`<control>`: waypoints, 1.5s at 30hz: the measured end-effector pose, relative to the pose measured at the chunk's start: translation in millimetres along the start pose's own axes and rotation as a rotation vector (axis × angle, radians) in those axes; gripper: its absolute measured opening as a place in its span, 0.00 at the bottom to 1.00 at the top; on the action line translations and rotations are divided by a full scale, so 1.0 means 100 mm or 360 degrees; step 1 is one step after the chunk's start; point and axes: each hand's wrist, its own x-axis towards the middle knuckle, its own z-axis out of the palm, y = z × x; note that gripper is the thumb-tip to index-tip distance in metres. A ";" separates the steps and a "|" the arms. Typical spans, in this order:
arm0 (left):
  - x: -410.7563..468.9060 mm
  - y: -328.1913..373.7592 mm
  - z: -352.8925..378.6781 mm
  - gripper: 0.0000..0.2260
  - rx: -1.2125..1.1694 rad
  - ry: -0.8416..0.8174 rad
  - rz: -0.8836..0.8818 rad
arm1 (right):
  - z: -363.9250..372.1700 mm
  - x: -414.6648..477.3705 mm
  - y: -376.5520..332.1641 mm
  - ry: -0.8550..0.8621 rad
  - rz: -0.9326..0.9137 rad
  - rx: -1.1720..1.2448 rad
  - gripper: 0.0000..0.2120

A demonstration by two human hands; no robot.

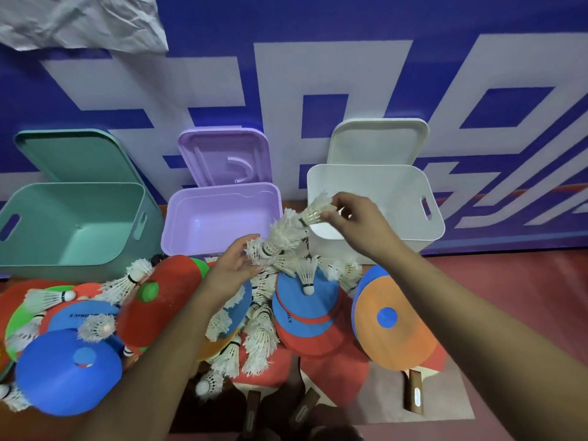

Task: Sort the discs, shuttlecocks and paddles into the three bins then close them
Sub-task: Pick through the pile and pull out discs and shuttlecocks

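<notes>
pinching one shuttlecock point(315, 211) between thumb and fingertips of the right hand point(353, 224), just over the near left rim of the white bin point(381, 183). gripping a nested stack of shuttlecocks point(280, 241) in the left hand point(234, 265), fingers curled round its lower end, just near of the gap between the purple bin point(191, 243) and the white one. hard to tell whether free of the stack's tip or caught in it. likely trouble: pulling with feathers snagged and dragging the stack apart, spilling it onto the discs point(70, 374) and paddles point(415, 394) heaped nearer; or letting go short of the rim and losing it down between the bins. also a risk: crushing brittle feathers with too firm a pinch. no contents seen in the purple bin or the teal bin point(63, 256) at far left, lids propped open.
</notes>
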 end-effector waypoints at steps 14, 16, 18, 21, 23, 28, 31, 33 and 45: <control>1.24 0.62 0.95 0.23 0.0535 -0.0064 0.0331 | -0.71 0.51 1.12 0.0107 0.0418 0.0152 0.06; 1.48 0.68 1.15 0.23 0.0702 -0.0100 0.0321 | -0.81 0.60 1.38 0.0080 0.0491 0.0094 0.04; 1.69 0.68 1.31 0.22 0.0878 -0.0155 0.0264 | -0.83 0.70 1.62 0.0052 0.0565 0.0028 0.05; 1.94 0.55 1.43 0.23 0.1169 -0.0246 0.0159 | -0.73 0.84 1.91 -0.0071 0.0728 0.0028 0.06; 2.07 0.44 1.47 0.23 0.1324 -0.0298 0.0090 | -0.60 0.95 2.09 -0.0172 0.0822 -0.0032 0.06; 2.23 0.26 1.53 0.25 0.1692 -0.0404 0.0031 | -0.25 1.14 2.43 -0.0471 0.0792 -0.0293 0.04; 2.21 0.29 1.54 0.27 0.1797 -0.0416 0.0057 | -0.20 1.11 2.37 -0.0606 0.0742 -0.0520 0.10; 2.11 0.39 1.50 0.23 0.1636 -0.0319 0.0126 | -0.23 1.06 2.26 -0.0542 0.0648 -0.0584 0.13; 0.52 0.07 0.69 0.07 0.1044 0.0407 0.0150 | 0.08 0.02 0.96 -0.0440 -0.0100 0.0004 0.04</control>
